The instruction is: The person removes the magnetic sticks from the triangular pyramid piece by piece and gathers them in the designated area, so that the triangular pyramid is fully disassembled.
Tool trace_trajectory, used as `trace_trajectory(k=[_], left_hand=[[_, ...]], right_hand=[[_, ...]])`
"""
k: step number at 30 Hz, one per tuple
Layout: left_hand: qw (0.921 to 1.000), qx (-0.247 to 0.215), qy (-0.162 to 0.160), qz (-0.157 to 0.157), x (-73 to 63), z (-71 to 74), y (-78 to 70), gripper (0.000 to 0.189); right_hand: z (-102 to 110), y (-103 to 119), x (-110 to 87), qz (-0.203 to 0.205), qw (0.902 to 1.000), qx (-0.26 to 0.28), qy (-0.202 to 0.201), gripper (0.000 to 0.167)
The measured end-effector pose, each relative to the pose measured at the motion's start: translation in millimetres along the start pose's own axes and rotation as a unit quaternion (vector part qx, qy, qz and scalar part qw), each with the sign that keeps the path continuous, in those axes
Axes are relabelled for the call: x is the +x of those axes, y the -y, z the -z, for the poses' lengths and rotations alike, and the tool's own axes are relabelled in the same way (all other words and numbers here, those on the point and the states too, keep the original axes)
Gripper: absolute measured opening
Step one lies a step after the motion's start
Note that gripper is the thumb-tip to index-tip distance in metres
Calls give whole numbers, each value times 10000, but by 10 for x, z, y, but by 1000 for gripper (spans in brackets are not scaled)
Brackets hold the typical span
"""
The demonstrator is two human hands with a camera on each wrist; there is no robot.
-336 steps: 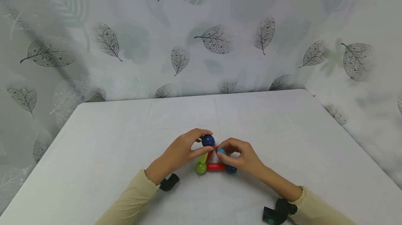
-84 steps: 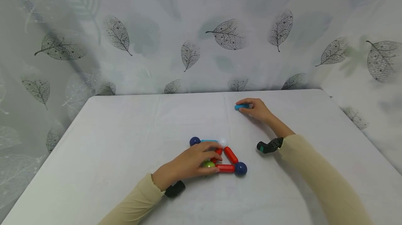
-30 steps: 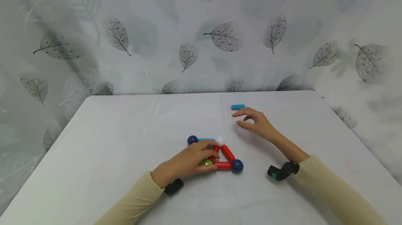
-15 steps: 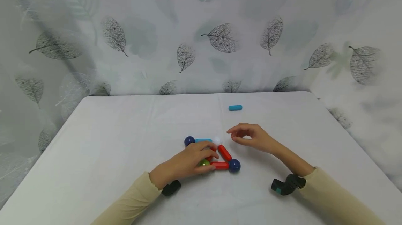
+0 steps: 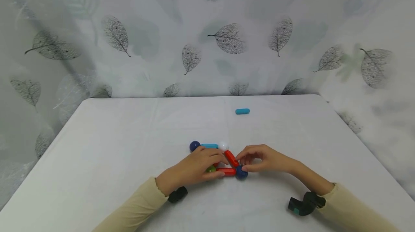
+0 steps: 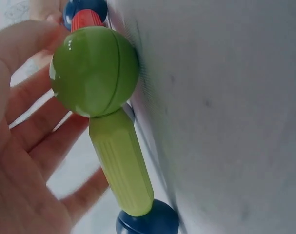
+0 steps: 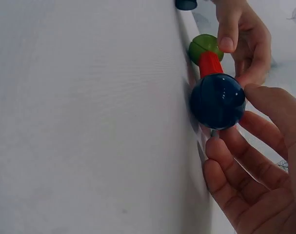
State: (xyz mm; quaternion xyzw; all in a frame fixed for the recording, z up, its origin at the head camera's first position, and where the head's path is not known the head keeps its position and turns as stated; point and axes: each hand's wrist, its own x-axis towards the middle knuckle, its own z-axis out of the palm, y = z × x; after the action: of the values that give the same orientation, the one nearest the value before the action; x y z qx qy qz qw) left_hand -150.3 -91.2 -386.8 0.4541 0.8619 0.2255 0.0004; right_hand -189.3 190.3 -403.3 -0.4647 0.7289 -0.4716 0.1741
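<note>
On the white table lies a flat frame of coloured sticks and balls. My left hand (image 5: 197, 167) rests over its left part, fingers loosely bent, thumb by the near red stick (image 5: 227, 172) and green ball (image 5: 211, 169). At the right corner my right hand (image 5: 266, 158) holds a dark blue ball (image 5: 241, 173) between thumb and fingers, its forefinger by the slanting red stick (image 5: 231, 157). A light blue stick (image 5: 210, 146) joins another dark blue ball (image 5: 195, 146) to a white ball (image 5: 223, 146). A yellow-green stick (image 6: 121, 163), in the left wrist view, runs from the green ball.
A loose blue stick (image 5: 242, 111) lies near the back of the white table (image 5: 129, 134). Behind it hangs a leaf-patterned cloth (image 5: 146, 44). Dark cameras are strapped at both wrists.
Earlier my right hand held the loose blue stick at the back, then let it go. It has since come forward to the near dark blue ball. My left hand stays on the frame.
</note>
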Motion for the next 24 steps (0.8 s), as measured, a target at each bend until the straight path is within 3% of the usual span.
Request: trace_trajectory(k=[4, 14, 24], left_hand=[[9998, 196, -86, -22, 54, -33, -6, 24], [9990, 445, 88, -26, 128, -108, -45, 24], [9962, 734, -37, 474, 204, -132, -157, 29]], right_hand=[[-67, 20, -38, 25, 9999, -49, -115, 36], [-201, 2, -39, 59, 9976, -597, -356, 36], [-300, 6, -21, 225, 9908, -1019, -862, 37]])
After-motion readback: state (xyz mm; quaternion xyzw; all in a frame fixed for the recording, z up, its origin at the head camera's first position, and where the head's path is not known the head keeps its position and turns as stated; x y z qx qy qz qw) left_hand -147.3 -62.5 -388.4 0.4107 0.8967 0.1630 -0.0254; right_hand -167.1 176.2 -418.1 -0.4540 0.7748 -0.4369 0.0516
